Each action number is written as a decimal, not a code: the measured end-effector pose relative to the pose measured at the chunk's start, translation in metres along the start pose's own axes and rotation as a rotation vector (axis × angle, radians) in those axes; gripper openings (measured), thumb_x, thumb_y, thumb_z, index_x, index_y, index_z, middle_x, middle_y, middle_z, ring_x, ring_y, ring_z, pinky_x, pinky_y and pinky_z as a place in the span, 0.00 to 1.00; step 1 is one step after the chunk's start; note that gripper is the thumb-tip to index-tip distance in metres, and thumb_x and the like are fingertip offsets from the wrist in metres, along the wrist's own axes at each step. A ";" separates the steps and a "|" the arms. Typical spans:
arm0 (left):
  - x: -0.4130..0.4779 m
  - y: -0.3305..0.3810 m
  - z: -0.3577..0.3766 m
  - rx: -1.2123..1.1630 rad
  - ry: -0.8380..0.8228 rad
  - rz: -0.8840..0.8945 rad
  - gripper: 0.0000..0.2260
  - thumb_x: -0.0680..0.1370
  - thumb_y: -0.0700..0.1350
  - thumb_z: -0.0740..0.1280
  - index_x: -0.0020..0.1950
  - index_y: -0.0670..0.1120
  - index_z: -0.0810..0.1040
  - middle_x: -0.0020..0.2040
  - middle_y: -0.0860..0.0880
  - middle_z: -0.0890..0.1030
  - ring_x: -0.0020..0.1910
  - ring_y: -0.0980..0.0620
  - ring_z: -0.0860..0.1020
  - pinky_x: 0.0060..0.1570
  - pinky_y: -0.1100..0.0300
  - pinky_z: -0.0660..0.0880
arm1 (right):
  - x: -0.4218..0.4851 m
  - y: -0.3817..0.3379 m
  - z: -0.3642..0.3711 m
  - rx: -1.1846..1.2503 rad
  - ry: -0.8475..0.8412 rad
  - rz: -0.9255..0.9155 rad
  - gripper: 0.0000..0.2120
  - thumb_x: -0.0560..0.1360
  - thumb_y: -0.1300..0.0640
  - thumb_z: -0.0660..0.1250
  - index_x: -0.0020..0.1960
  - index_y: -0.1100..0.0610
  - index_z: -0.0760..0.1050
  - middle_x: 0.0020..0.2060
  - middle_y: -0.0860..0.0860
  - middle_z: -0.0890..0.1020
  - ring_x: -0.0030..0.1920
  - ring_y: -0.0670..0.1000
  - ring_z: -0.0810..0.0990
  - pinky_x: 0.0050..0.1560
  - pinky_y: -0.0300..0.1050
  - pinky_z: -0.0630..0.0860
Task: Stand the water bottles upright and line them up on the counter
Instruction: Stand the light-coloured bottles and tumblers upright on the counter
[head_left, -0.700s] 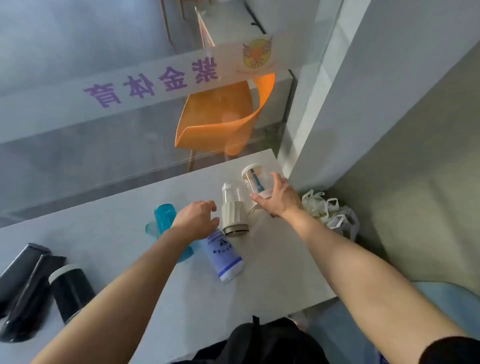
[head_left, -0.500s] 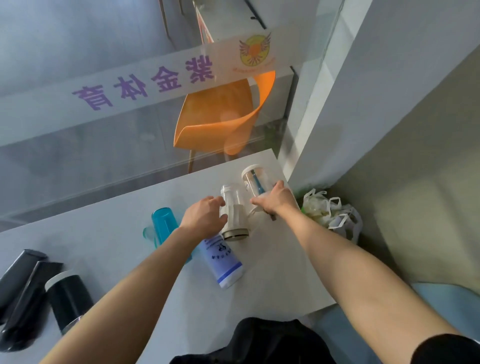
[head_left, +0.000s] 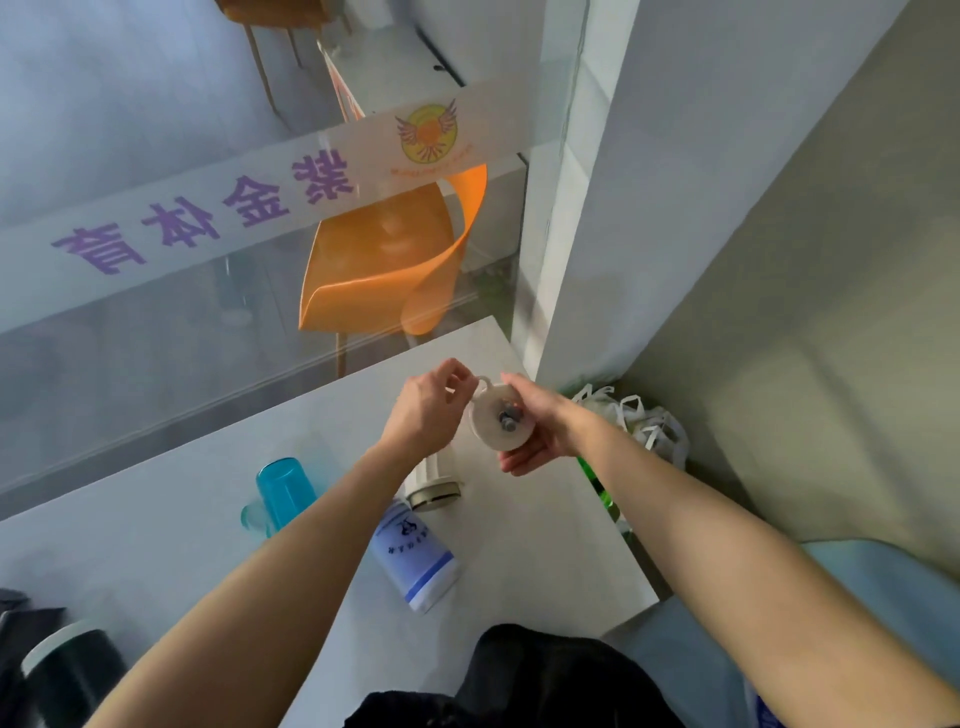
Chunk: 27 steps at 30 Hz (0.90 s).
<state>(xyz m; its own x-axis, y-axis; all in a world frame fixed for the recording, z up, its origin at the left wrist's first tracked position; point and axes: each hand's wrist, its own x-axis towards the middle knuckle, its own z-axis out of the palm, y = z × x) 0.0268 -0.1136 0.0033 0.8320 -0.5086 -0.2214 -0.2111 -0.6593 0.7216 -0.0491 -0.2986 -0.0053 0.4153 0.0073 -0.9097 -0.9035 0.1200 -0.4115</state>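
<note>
Your right hand (head_left: 540, 423) now has the clear bottle (head_left: 501, 423) lifted off the counter (head_left: 545, 530), with its white lid end turned up toward the camera; half a second ago that bottle stood on the surface and your palm only rested against it. The right fingers are curled around the body from the right and from beneath, closed on it. Your left hand (head_left: 428, 413) has left the ribbed white bottle (head_left: 434, 480) and come across to the lifted one: thumb and forefinger are pinched on the small loop at the lid's far edge, the remaining fingers loosely bent. The ribbed white bottle lies on its side on the counter just below and nearer you than the left hand, its metal-rimmed end pointing toward you, unchanged from the earlier frames. The white-and-blue bottle (head_left: 418, 556) lies on its side beyond that, under your left forearm and nearer your body, also in the same place. The blue bottle (head_left: 285, 491) lies to the left of your left forearm, well apart from both hands. A black cup (head_left: 72, 670) stands at the near left edge, far from either hand.
</note>
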 end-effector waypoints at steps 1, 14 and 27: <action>0.005 0.001 0.000 -0.017 -0.003 -0.029 0.10 0.84 0.57 0.67 0.54 0.52 0.80 0.48 0.51 0.87 0.45 0.50 0.87 0.47 0.46 0.86 | 0.001 0.002 -0.001 -0.004 -0.005 0.001 0.50 0.78 0.22 0.50 0.63 0.69 0.79 0.52 0.70 0.87 0.56 0.68 0.88 0.53 0.60 0.87; 0.048 0.002 -0.003 -0.267 -0.049 -0.311 0.09 0.87 0.47 0.67 0.59 0.41 0.80 0.49 0.42 0.88 0.43 0.47 0.89 0.46 0.47 0.88 | 0.017 0.079 -0.013 -0.972 0.485 -0.336 0.19 0.82 0.48 0.63 0.69 0.55 0.78 0.62 0.59 0.85 0.63 0.62 0.83 0.62 0.51 0.79; -0.034 -0.065 -0.052 0.153 -0.018 -0.282 0.08 0.86 0.53 0.67 0.62 0.52 0.80 0.54 0.52 0.84 0.51 0.51 0.83 0.55 0.52 0.82 | 0.018 0.075 0.090 -0.746 0.433 -0.496 0.43 0.70 0.23 0.69 0.70 0.55 0.72 0.59 0.53 0.83 0.58 0.56 0.83 0.56 0.50 0.80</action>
<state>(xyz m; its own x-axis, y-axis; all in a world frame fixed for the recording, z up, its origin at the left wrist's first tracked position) 0.0389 -0.0239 -0.0018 0.8597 -0.3026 -0.4115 -0.0489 -0.8507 0.5234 -0.0997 -0.2004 -0.0473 0.8240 -0.2554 -0.5057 -0.5350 -0.6448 -0.5460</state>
